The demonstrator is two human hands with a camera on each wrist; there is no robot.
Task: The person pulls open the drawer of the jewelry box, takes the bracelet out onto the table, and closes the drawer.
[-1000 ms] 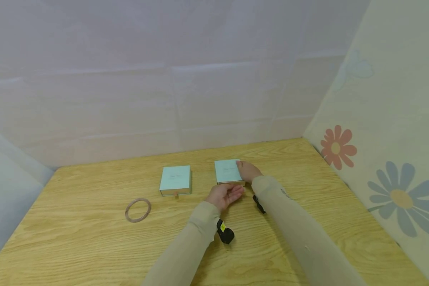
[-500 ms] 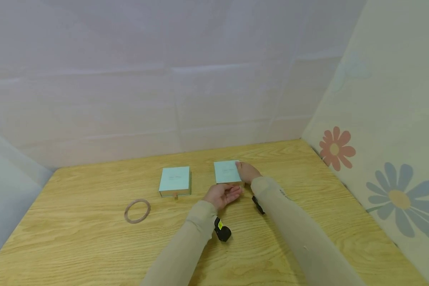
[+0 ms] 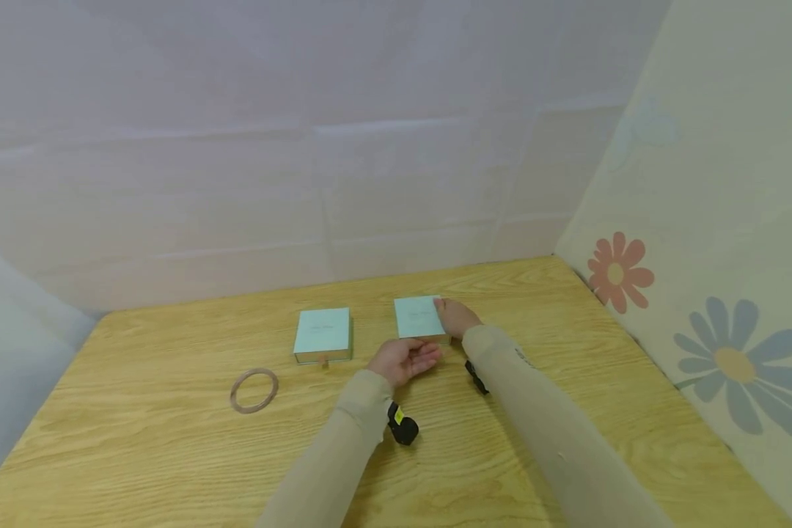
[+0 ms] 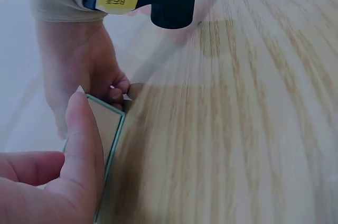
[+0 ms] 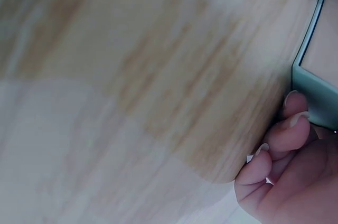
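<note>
Now 2 boxes [image 3: 322,332], 1 ring [image 3: 233,396]; R hand [image 3: 458,319] grips R box [image 3: 414,315], L hand [image 3: 399,361] loose, fingers straightish, nr its front.

On the black camera [image 4: 171,7], a yellow label [image 4: 118,0] shows inverted "R".

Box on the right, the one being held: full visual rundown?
The box is flat, squarish and pale mint, like coated cardboard, with faint lettering on top, too small to read. A beige front panel sits inside a green edge. It looks closed and lies level on the wooden table, toward the far side, right of the other box. The right hand grips its right side; the left hand is at its front, contact unclear.
</note>
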